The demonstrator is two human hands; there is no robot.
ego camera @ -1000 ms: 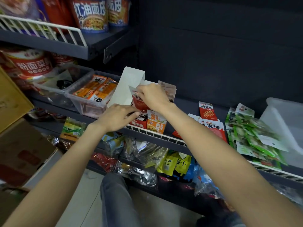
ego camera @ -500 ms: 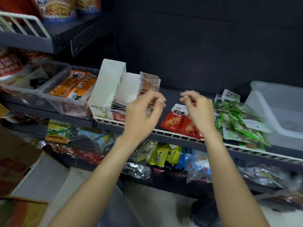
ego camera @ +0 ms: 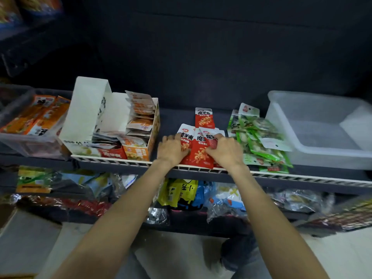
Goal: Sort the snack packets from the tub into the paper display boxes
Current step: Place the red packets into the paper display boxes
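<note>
Red snack packets (ego camera: 198, 150): a loose little heap lay on the shelf (ego camera: 177, 119), just right of the paper display box, with one more red packet (ego camera: 203, 117) lying flat right behind the heap.
Left hand (ego camera: 171, 151): sat on the heap's left edge, fingers curled onto the leftmost packet, so that grip looked closed on it.
Right hand (ego camera: 226, 151): was on the heap's right side, thumb and fingers pinching the corner of the rightmost packet, a tight grip.
Paper display box (ego camera: 154, 125): stood on the shelf just left of the heap, tall white flap up at its left end, orange and white packets stacked inside, a few lying flat toward the front.
Green packets (ego camera: 259, 141): messy pile just right of the red heap, touching or nearly touching the right hand, honestly couldn't tell which.
Tub (ego camera: 314, 129): clear plastic one, at the far right past the green pile.
Other clear bin (ego camera: 24, 141): left of the display box, held orange packets.
Lower shelf (ego camera: 181, 196): under the heap, crammed with yellow, blue and clear bagged stuff, too blurry to name.
</note>
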